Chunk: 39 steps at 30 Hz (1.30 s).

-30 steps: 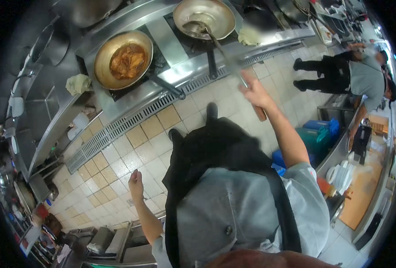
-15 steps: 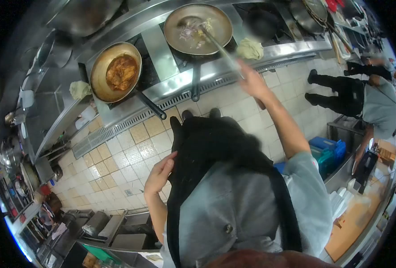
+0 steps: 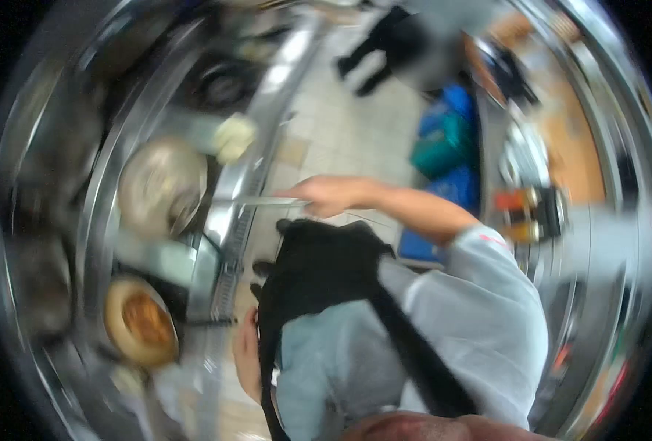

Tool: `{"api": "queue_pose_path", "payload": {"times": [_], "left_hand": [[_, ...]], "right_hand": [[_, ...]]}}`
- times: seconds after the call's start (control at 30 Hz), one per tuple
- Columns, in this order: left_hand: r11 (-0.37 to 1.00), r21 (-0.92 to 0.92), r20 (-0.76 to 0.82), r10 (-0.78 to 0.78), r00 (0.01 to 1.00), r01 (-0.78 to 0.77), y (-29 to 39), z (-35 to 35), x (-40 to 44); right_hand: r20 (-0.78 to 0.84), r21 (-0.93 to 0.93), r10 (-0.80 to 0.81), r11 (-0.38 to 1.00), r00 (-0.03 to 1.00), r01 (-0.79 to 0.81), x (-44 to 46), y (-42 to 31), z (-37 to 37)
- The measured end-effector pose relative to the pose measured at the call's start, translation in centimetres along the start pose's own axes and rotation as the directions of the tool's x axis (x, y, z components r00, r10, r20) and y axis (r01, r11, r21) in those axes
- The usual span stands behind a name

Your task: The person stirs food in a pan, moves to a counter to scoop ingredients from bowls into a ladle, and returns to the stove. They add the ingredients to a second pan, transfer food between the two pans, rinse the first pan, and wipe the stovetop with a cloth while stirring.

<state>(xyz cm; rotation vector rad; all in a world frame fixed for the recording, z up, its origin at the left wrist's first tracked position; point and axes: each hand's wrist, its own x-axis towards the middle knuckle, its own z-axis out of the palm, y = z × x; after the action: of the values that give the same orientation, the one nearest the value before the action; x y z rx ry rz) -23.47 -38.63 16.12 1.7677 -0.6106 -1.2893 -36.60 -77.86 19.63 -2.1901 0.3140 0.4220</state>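
Note:
My right hand [image 3: 315, 195] is closed around the metal handle of a long ladle [image 3: 256, 201]. The ladle's head rests in or just over a wide frying pan [image 3: 146, 165] on the stove; chopped onion in this pan is smeared by motion. My left hand [image 3: 247, 356] hangs low beside my black apron [image 3: 319, 268], its fingers stretched out and nothing visible in them. Closest to it is the dark handle of a second frying pan [image 3: 113, 316], which holds a reddish-brown saucy food [image 3: 147, 320].
A pale cloth [image 3: 234, 138] lies on the stove's front edge, near a dark burner [image 3: 223, 87]. Another person [image 3: 407, 48] stands farther along the aisle. Blue and green bins [image 3: 443, 143] line the opposite counter, which carries a wooden board [image 3: 572, 117] and bottles [image 3: 521, 213].
My view has swung right, toward the opposite counter, and is blurred. The ladle's head has shifted toward the pan's near side, and my right hand has drawn back closer to my body.

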Motion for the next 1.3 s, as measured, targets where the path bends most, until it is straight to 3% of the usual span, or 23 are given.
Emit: {"api": "queue_pose_path", "payload": {"times": [0.13,0.27,0.33,0.53,0.63,0.7,0.8,0.9,0.93,0.97,1.03,1.07,1.13,1.2,1.3], "left_hand": [[0.998,0.036,0.013,-0.056,0.998,0.055,0.7,0.3,0.5],[0.995,0.056,0.006,-0.078,0.997,0.077,1.8,0.5,1.7],[0.994,0.076,0.005,-0.077,0.997,0.076,2.7,1.1,2.8],[0.989,0.125,0.002,-0.076,0.997,0.075,5.4,3.0,5.6],[0.987,0.136,-0.003,-0.085,0.996,0.085,5.6,3.2,5.8],[0.988,0.112,-0.028,-0.104,0.994,0.107,5.5,3.0,5.3],[0.99,-0.007,-0.117,-0.143,0.983,0.143,5.3,3.0,4.8],[0.939,-0.334,-0.388,-0.212,0.897,0.077,4.2,3.8,7.2],[0.943,-0.322,-0.467,-0.234,0.853,0.083,1.8,3.5,8.6],[0.922,-0.37,-0.409,-0.269,0.872,0.111,1.1,3.1,9.6],[0.861,-0.505,-0.487,-0.339,0.805,0.057,1.5,3.5,12.5],[0.83,-0.557,-0.506,-0.355,0.786,0.016,1.4,3.7,13.7],[0.79,-0.613,-0.521,-0.383,0.763,-0.023,0.9,3.6,15.7],[0.536,-0.834,-0.387,-0.396,0.833,-0.132,0.5,3.5,17.0],[0.508,-0.843,-0.37,-0.31,0.876,-0.176,-0.2,3.4,16.9]], "right_hand": [[-0.138,-0.064,-0.114,0.992,0.984,0.106,4.3,2.5,1.7],[-0.247,0.013,-0.166,0.985,0.955,0.174,6.1,2.2,2.4],[-0.341,-0.076,-0.202,0.979,0.918,0.187,7.9,3.8,3.3],[-0.159,0.057,-0.13,0.989,0.979,0.14,7.8,3.2,2.1],[-0.088,0.099,-0.158,0.981,0.984,0.166,5.7,3.1,1.2],[-0.055,0.173,-0.295,0.938,0.954,0.301,4.3,2.8,-0.1],[-0.05,0.335,-0.334,0.882,0.941,0.331,4.7,5.0,0.5],[0.056,0.177,-0.204,0.965,0.977,0.191,6.1,6.2,0.7],[0.0,0.185,-0.169,0.969,0.986,0.166,5.4,2.8,-1.3],[-0.021,0.173,-0.125,0.977,0.992,0.126,6.3,4.0,-0.8],[-0.071,0.215,0.021,0.977,0.997,-0.005,7.4,4.1,-0.8],[-0.038,0.209,0.007,0.978,0.999,0.001,8.3,3.7,-0.8],[-0.195,0.167,0.047,0.986,0.98,-0.014,10.3,3.4,-1.0],[-0.225,0.099,-0.032,0.994,0.974,0.055,12.4,3.4,-1.0],[-0.188,-0.053,-0.149,0.989,0.971,0.141,12.6,3.5,-0.8]]}}
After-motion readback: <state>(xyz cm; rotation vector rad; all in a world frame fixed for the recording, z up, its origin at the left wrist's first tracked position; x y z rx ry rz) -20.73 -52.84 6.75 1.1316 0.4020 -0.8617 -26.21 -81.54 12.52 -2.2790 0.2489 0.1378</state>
